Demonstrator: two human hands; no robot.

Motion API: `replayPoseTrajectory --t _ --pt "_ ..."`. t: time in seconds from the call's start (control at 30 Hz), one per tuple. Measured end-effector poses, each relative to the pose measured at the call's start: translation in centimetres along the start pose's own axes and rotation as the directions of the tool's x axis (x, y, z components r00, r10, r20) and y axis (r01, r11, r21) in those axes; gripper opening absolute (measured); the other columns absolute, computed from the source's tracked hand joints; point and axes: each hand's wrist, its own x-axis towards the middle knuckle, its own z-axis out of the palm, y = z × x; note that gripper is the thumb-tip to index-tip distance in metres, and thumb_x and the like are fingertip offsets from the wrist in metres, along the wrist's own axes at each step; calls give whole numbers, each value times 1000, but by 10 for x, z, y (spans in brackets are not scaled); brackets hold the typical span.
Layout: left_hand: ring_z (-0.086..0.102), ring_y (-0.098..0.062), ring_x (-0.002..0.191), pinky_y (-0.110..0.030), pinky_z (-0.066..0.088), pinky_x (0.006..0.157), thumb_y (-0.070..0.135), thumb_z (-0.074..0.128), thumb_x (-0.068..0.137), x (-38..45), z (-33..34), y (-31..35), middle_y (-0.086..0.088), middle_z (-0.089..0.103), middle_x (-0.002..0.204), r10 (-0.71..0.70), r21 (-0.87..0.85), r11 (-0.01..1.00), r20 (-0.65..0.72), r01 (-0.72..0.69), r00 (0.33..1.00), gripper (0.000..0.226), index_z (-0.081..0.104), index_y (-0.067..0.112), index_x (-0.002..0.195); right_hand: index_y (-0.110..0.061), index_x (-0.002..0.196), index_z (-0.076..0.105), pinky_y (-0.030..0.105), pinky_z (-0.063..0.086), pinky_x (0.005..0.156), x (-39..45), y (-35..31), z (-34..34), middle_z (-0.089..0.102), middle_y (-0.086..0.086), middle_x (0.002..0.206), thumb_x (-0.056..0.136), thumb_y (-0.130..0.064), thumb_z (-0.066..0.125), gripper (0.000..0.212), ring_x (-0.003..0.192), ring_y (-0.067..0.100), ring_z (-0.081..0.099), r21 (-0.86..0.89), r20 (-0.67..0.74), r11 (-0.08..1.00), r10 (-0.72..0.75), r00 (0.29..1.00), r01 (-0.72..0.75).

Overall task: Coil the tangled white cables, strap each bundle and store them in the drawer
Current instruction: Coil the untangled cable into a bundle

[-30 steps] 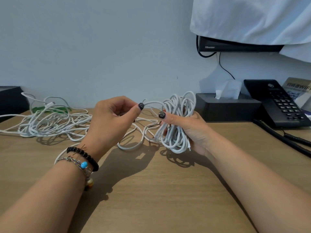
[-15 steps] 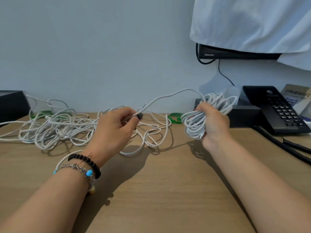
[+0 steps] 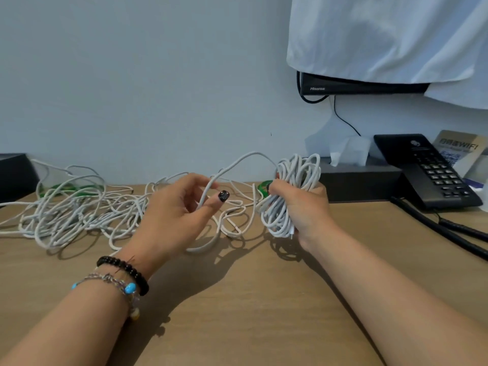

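- Head view, the only one I have: wooden surface [image 3: 237, 313] against a pale wall, both my forearms reaching in from the bottom edge.
- My right hand [image 3: 303, 207] is clenched around a coiled bundle [image 3: 290, 191] of white cable, raised off the surface; loops stick out above and below the fist.
- One strand [image 3: 245, 158] arcs up off the top of the bundle and comes down to my left hand [image 3: 174, 215].
- Left hand: strand passes between the curled fingers and the thumb [image 3: 216, 200]; thumb is stretched out, fingers loosely bent around the cable. I read it as a light guiding grasp on the strand, not a tight one.
- Below the left hand the same strand drops into loose loops lying on the surface between my two hands.
- Tangled pile [image 3: 74, 210] of white cables lies on the surface at left, near the wall, well apart from the bundle.
- Green ring [image 3: 264, 184] on the surface just behind the right hand, partly hidden; more green shows behind the pile, can't tell what.
- Bracelets [image 3: 124, 276] on my left wrist.
- Right side: black tissue box [image 3: 361, 180], black desk phone [image 3: 427, 170], its cord along the surface.
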Motion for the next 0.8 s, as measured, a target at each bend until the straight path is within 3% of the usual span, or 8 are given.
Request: replayPoseTrajectory --t 0.13,0.23,0.33,0.4,0.47,0.57,0.67,0.8 --pt "66 -4 69 -23 44 61 57 72 69 -1 -5 3 13 72 73 50 41 998 -105 -46 993 35 66 33 95 -17 100 62 22 55 54 -5 -4 1 68 9 92 77 -9 75 27 66 14 69 -94 -2 994 -64 998 64" --pt "67 -2 67 -28 46 57 50 71 80 -5 -3 8 14 73 74 86 14 996 -107 -85 991 25 66 33 97 -26 82 52 18 52 50 -12 -7 2 62 2 82 80 -4 73 29 63 11 64 -88 51 990 -110 993 114" --pt "71 -11 71 -42 57 60 39 63 88 -5 0 8 13 73 74 73 -41 996 -118 -78 990 9 67 32 92 -26 81 53 15 50 48 -15 -8 2 62 1 80 81 -3 71 29 59 10 66 -83 113 987 -128 985 137" --pt "71 -10 73 -44 59 65 23 63 93 -5 2 9 11 73 72 68 -35 997 -96 -71 993 10 71 28 90 -23 82 59 17 52 52 -16 -7 3 64 2 79 81 -4 72 23 58 7 67 -119 165 980 -139 976 159" --pt "72 -10 73 -34 58 66 16 62 93 -6 5 11 7 74 72 26 -100 994 -52 -31 998 14 73 24 91 -20 81 63 19 53 55 -16 -5 5 65 1 75 81 -4 72 18 59 7 67 -173 232 965 -154 960 197" --pt "71 -16 71 -21 53 64 27 56 93 -7 5 18 -5 75 74 -64 -299 952 -12 57 998 22 74 16 93 -18 74 64 16 49 53 -19 -4 8 59 -5 61 80 -1 70 19 56 5 62 -228 296 936 -196 935 268" --pt "68 -19 68 -22 53 61 36 53 88 -7 -1 20 -10 74 76 -72 -398 913 61 90 996 33 74 11 94 -21 73 63 15 49 51 -18 -2 8 60 -10 56 80 -1 70 22 56 5 63 -223 269 935 -212 939 275" --pt "65 -11 62 -16 48 58 17 63 88 -8 4 23 -4 73 70 -10 -345 938 110 47 994 12 73 12 92 -20 81 64 19 54 54 -15 -3 5 66 -2 71 81 -3 72 18 59 8 68 -117 198 976 -159 967 185"
